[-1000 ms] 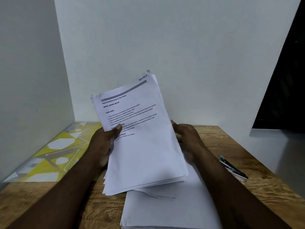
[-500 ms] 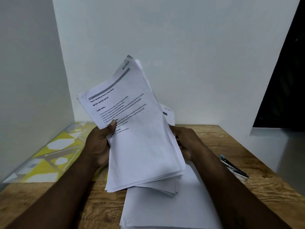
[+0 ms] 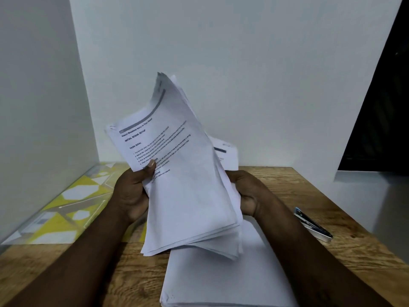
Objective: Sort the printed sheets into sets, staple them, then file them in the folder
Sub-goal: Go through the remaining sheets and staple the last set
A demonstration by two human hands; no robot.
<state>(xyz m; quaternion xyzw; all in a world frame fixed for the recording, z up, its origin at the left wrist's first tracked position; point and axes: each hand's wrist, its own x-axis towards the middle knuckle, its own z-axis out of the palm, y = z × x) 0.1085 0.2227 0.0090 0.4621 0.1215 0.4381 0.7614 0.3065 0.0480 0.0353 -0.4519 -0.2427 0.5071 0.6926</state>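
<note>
A: Where is the held bundle (image 3: pixel 188 185) against the flat pile (image 3: pixel 221 280)?
B: It is held up over the pile's far end, clear of the table (image 3: pixel 332 196). The long axis is near upright, the top is curled over, and the lower edges are fanned just above the pile.
A: Grip?
B: The left edge is pinched by the left hand (image 3: pixel 130 193), thumb on the printed face, fingers hidden behind. The right edge is gripped by the right hand (image 3: pixel 245 191), curled round the rear sheets. A back sheet (image 3: pixel 223 151) is seen parted.
A: Next move?
B: Judged: the rear sheets lie nearer the right hand, so splitting is best done there. The stapler (image 3: pixel 312 224) is right of the pile, the folder (image 3: pixel 66 207) left.
A: Look?
B: White and thin, with a grey header bar and black text. Edges are uneven.
</note>
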